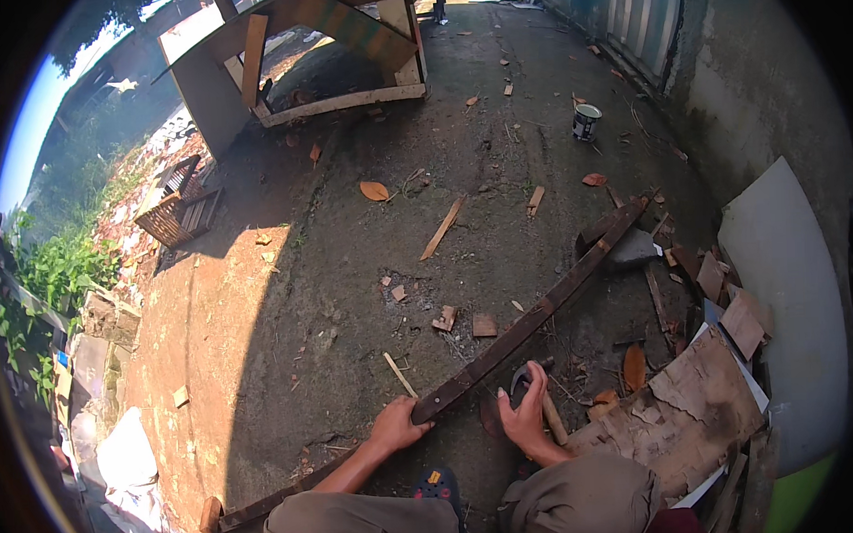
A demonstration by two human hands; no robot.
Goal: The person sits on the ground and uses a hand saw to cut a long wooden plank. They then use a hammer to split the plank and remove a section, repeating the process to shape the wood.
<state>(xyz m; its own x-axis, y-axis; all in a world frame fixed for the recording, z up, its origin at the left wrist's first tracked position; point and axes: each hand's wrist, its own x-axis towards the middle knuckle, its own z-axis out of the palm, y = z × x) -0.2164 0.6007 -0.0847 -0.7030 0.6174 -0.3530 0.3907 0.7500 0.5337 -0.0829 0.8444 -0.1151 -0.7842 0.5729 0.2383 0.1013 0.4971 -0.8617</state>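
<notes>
A long, dark wooden beam (505, 358) runs diagonally from my lower left to the upper right. My left hand (400, 425) is closed around its near edge, close to my knees. Just right of the beam, my right hand (526, 419) is closed on what looks like a claw hammer (552, 420). The hammer's dark curved head shows above my fingers, and a pale wooden handle shows beside my wrist. My palm hides part of it. Under the beam's far end lies a grey block (631, 250).
Torn, weathered plywood (676, 417) and wood scraps lie at my right, beside a pale leaning panel (795, 319). Further off stand an open can (586, 122), a slatted wooden crate (175, 205) and a large wooden frame (341, 105). Loose sticks and leaves dot the concrete.
</notes>
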